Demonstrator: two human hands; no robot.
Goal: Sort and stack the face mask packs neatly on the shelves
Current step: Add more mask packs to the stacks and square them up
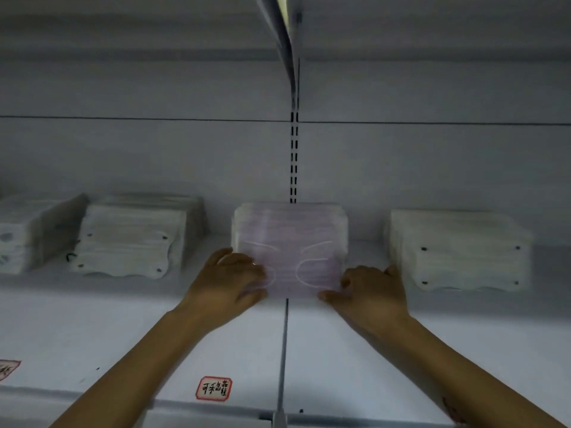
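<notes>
Pink stack (290, 242): sits on the shelf (355, 335) dead ahead of you, centred on the shelf seam, back edge under the slotted upright (293, 156).
Long axis: runs left–right, parallel to the shelf front; top pack's ear loops face you.
L hand (228, 282): at the stack's front-left corner, fingers spread over the top, thumb under the front edge; looks like a light hold on the top pack(s), not a hard clamp.
R hand (374, 291): at the front-right corner, fingers curled round it, thumb along the front edge.
Nearer hand: neither. Both touch the stack, one per corner, abt level w/ each other.
Direction from hands: stack lies straight fwd and between them; push goes away from you, toward the back panel.
Neighbours: white stack (129, 239) well apart on the left, another white stack (460, 248) near on the right, just beside your R fingers; further pile at far left edge.
Step (my read): squaring up the pink stack.
Next move needs: even push from both corners so it doesn't twist.
Risk: slick wrappers, top packs may slide off line.
</notes>
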